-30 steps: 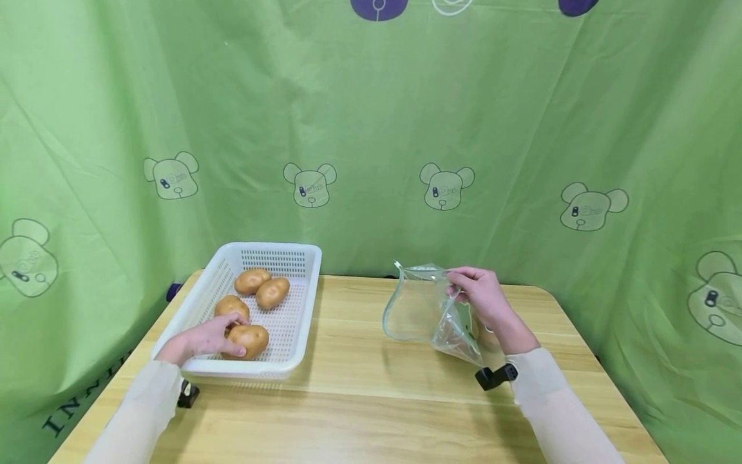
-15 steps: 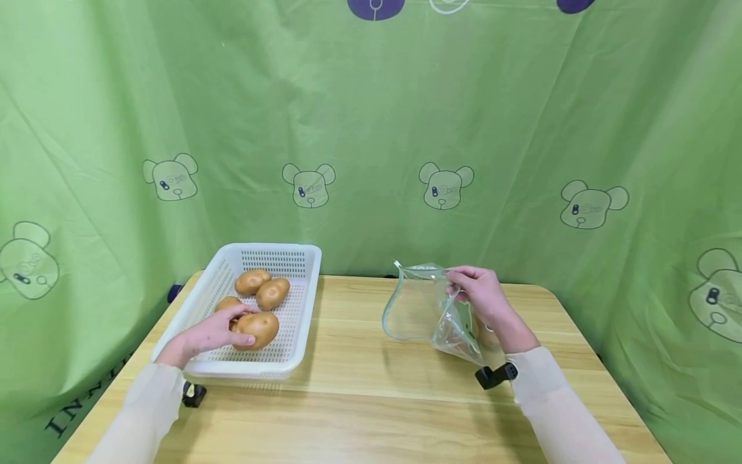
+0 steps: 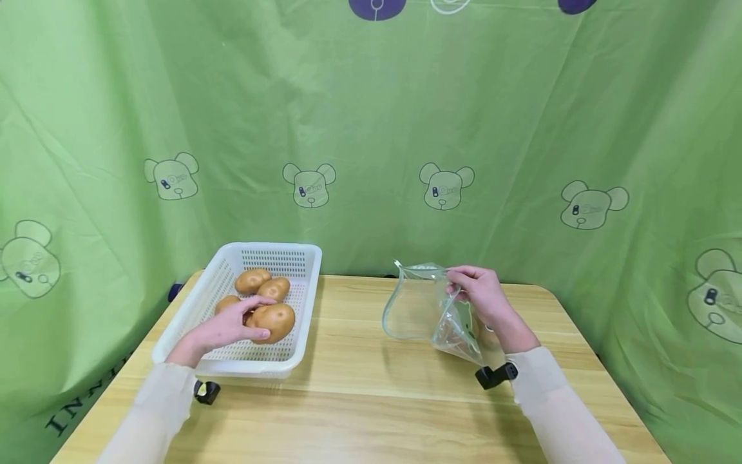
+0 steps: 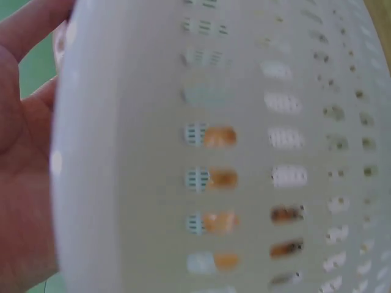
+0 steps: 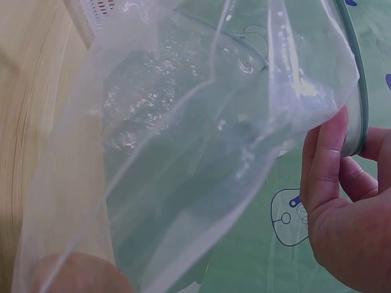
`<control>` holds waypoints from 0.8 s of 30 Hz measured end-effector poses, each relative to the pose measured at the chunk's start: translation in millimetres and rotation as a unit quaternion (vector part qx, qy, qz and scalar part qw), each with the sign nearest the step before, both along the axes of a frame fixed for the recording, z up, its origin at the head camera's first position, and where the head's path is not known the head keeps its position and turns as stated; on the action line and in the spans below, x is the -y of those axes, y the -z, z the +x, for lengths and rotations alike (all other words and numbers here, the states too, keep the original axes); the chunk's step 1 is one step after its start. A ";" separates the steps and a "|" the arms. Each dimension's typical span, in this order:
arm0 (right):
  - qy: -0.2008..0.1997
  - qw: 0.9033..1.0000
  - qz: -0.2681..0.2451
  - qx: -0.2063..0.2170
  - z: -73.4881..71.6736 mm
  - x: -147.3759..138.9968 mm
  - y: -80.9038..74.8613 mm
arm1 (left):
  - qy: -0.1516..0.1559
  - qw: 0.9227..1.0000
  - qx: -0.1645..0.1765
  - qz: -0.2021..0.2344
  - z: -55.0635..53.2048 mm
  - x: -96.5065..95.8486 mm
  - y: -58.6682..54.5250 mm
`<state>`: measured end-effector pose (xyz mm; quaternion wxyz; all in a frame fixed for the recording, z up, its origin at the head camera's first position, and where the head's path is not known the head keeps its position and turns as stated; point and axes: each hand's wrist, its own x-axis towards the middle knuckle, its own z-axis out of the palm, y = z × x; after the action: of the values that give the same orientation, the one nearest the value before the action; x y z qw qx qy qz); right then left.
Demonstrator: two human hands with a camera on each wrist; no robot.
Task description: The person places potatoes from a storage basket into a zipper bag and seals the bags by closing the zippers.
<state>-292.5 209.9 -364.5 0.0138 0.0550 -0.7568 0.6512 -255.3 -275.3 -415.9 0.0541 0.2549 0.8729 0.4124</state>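
My left hand (image 3: pixel 232 323) grips a brown potato (image 3: pixel 275 322) over the white plastic basket (image 3: pixel 243 367), thumb in front and fingers on the far side. Two more potatoes lie farther back, among them the rear left potato (image 3: pixel 252 281); another potato (image 3: pixel 226 303) is partly hidden by the hand. The basket wall (image 4: pixel 146 183) covers most of the left wrist view. On the right, my right hand (image 3: pixel 481 293) pinches the rim of a clear zip bag (image 3: pixel 414 309), whose mouth gapes to the left. A brown rounded thing (image 5: pixel 79 276) shows through the bag's lower part.
Both stand on a wooden table (image 3: pixel 359 399). Behind it hangs a green curtain (image 3: pixel 371 129) with printed bear heads. Black wrist mounts sit under both wrists, such as the right mount (image 3: pixel 495 375).
My left hand has moved right and a little back with the potato, away from the basket's near left corner. The right hand and bag have stayed put.
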 end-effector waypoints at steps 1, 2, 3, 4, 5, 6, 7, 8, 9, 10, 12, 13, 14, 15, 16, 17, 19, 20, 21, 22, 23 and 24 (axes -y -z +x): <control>0.001 1.000 0.000 0.000 0.0 -0.1 0.4 | 0.001 1.000 -0.003 -0.002 0.0 -2.5 -0.5; 0.000 1.000 0.000 0.000 0.1 -0.1 0.5 | 0.000 1.000 -0.005 -0.007 0.1 -4.9 -0.8; 0.000 1.000 0.000 0.000 0.2 -0.1 0.6 | -0.002 1.000 -0.003 -0.010 -0.2 -7.6 -0.8; -0.003 1.000 0.001 -0.001 0.4 -0.2 0.7 | -0.002 1.000 -0.002 -0.012 -0.4 -10.6 -1.1; -0.005 1.000 0.001 0.000 0.7 -0.1 0.7 | -0.002 1.000 -0.002 -0.012 -0.5 -13.7 -1.4; -0.007 1.000 0.001 0.000 0.9 -0.1 0.6 | -0.003 1.000 -0.001 -0.011 -0.8 -16.9 -1.6; -0.007 1.000 0.001 0.000 1.1 0.0 0.5 | -0.003 1.000 0.001 -0.006 -1.2 -20.5 -1.7; -0.008 1.000 0.002 -0.001 1.3 0.1 0.3 | -0.003 1.000 0.000 -0.003 -1.7 -24.3 -1.8; -0.009 1.000 0.002 0.000 1.4 0.2 0.2 | -0.002 1.000 -0.002 0.004 -2.4 -28.3 -2.1; -0.010 1.000 0.003 0.000 1.5 0.4 0.0 | -0.001 1.000 -0.003 0.010 -2.8 -32.4 -2.4; -0.011 1.000 0.003 -0.001 1.4 0.9 -0.4 | 0.005 1.000 -0.009 0.027 -3.8 -41.4 -3.0; -0.012 1.000 0.004 -0.002 1.2 1.1 -0.5 | 0.009 0.999 -0.012 0.035 -4.4 -46.4 -3.6; -0.012 1.000 0.003 -0.003 1.0 1.4 -0.5 | 0.012 0.999 -0.014 0.044 -5.0 -51.6 -4.1; -0.012 1.000 0.002 -0.003 0.7 1.6 -0.5 | 0.015 0.998 -0.015 0.051 -5.4 -56.9 -4.7; -0.012 1.000 0.001 -0.004 0.5 1.7 -0.3 | 0.017 0.998 -0.014 0.059 -5.9 -62.4 -5.1; -0.012 1.000 -0.001 -0.004 0.3 1.7 -0.2 | 0.020 0.997 -0.012 0.069 -6.2 -68.1 -5.7; -0.011 1.000 -0.004 -0.004 0.1 1.6 0.3 | 0.025 0.996 -0.003 0.086 -7.0 -79.3 -6.3; -0.011 1.000 -0.007 -0.004 0.1 1.5 0.4 | 0.027 0.995 0.005 0.096 -7.4 -85.1 -6.5; -0.010 1.000 -0.009 -0.003 0.1 1.4 0.8 | 0.032 0.994 0.012 0.107 -7.8 -90.9 -6.4; -0.010 1.000 -0.011 -0.002 0.1 1.2 1.1 | 0.037 0.992 0.020 0.122 -8.5 -96.9 -6.2; -0.011 1.000 -0.012 -0.002 0.3 1.1 1.1 | 0.042 0.990 0.028 0.134 -8.9 -102.8 -6.1; -0.011 1.000 -0.012 -0.002 0.3 1.0 1.5 | 0.045 0.988 0.034 0.144 -9.2 -108.8 -6.0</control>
<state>-292.2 208.8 -365.9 0.0089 0.0645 -0.7479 0.6606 -264.5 -166.5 -409.9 0.0651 0.2845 0.7896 0.5398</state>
